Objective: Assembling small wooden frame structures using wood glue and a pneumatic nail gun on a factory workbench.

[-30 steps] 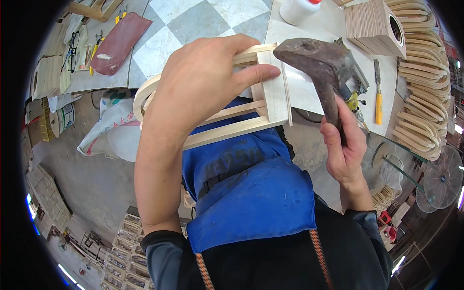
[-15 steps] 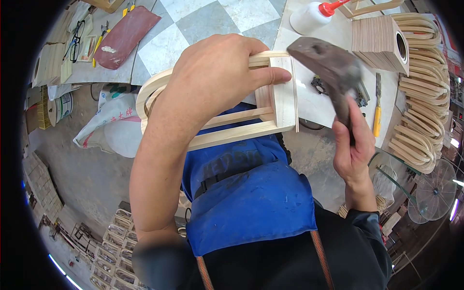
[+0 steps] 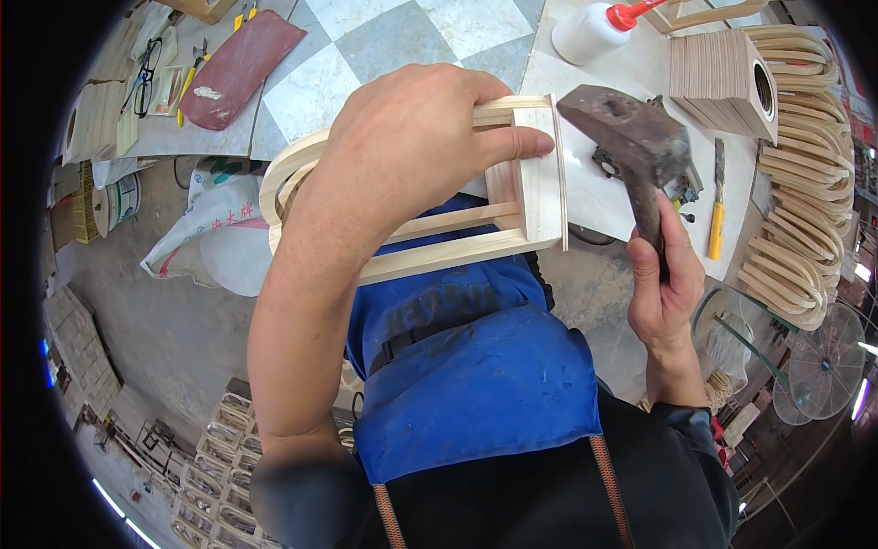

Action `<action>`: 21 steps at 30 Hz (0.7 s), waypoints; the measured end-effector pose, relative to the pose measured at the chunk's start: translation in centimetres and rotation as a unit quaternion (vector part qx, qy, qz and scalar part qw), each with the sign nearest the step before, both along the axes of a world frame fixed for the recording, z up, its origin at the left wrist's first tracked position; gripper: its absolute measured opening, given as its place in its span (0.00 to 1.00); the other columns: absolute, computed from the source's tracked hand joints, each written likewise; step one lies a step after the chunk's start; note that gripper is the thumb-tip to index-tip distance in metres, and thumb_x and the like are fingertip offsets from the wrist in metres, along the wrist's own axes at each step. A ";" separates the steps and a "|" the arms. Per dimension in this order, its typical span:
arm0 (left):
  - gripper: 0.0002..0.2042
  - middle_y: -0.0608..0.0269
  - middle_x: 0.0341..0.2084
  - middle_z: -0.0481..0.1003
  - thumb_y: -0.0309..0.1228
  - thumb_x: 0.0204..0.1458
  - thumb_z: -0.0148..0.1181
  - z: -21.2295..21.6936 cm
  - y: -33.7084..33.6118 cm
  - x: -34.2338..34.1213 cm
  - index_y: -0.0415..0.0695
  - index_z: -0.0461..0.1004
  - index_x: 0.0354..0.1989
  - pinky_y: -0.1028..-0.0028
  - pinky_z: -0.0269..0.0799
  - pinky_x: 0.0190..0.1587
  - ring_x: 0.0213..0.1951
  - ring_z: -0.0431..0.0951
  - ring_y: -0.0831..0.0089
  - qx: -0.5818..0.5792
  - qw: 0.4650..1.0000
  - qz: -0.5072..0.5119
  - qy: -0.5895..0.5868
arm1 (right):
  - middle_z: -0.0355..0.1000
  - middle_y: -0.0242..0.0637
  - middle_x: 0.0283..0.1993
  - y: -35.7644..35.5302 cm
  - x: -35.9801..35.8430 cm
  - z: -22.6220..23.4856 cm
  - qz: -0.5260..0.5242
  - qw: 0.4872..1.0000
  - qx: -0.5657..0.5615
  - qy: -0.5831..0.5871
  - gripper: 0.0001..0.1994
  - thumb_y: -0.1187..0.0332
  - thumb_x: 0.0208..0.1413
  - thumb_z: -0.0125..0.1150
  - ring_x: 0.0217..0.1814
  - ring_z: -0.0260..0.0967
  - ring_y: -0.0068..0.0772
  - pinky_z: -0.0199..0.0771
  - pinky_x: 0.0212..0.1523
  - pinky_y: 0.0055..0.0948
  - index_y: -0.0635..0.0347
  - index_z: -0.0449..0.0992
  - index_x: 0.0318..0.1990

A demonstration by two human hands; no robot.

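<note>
Hammer [image 3: 624,128] farther rightward, in right hand [image 3: 669,297]

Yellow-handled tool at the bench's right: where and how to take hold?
Likely by the yellow handle, from the person's side, closing across its width: it is slim and points toward the person, the metal blade facing away.

the left hand [image 3: 416,137] arches, thumb [image 3: 518,143] extended rightward, while the right hand [image 3: 670,288] curls in a grip.
</note>
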State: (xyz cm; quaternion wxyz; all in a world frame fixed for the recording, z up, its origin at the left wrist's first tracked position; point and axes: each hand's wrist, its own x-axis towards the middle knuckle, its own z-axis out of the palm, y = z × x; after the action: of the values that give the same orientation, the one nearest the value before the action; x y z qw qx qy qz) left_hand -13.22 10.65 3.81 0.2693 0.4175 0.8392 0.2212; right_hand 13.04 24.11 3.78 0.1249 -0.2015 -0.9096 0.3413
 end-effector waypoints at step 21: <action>0.28 0.71 0.22 0.67 0.45 0.44 0.76 3.4 -4.0 4.8 0.49 0.84 0.55 0.73 0.62 0.37 0.27 0.63 0.73 0.217 0.968 -0.012 0.124 | 0.80 0.41 0.56 12.0 13.4 -5.0 -0.350 0.929 0.103 -0.068 0.18 0.69 0.66 0.60 0.53 0.78 0.34 0.75 0.53 0.28 0.63 0.77 0.62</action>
State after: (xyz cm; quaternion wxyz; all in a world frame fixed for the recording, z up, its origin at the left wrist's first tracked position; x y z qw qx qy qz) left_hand -8.42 6.69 7.20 0.0685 0.5001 0.7929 0.3413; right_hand 26.48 36.09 -1.26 0.1938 -0.5158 -0.8178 0.1659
